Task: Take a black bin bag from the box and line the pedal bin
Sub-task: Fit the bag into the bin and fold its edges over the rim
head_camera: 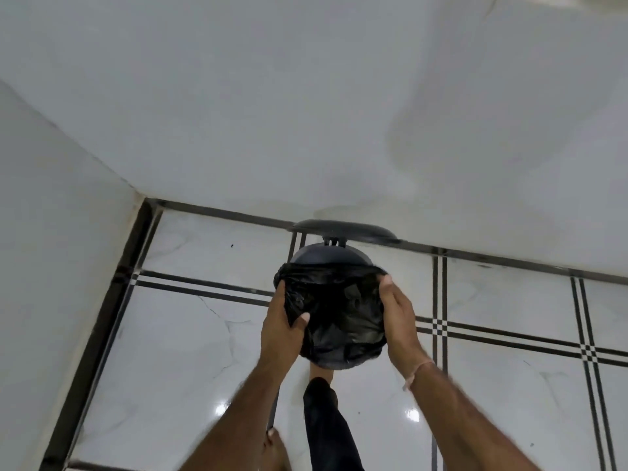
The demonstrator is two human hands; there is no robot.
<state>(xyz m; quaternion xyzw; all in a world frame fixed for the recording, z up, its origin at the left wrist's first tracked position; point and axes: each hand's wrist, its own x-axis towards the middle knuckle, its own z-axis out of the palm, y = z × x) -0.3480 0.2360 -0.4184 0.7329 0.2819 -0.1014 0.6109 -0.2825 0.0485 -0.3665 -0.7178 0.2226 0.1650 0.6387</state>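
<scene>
A round black pedal bin [316, 255] stands on the tiled floor against the white wall, its lid [343, 230] tipped up and back. A black bin bag [339, 311] is spread over the bin's mouth and sags into it. My left hand [280, 329] grips the bag's left edge with the thumb inside the opening. My right hand [397, 312] holds the right edge at the rim. My foot in front of the bin is under its near side, with a dark trouser leg [323, 423] above it. The box is out of view.
White walls meet in a corner [142, 198] at the left. The glossy white floor tiles [176, 351] have black line borders. My other bare foot [277, 450] is at the bottom edge.
</scene>
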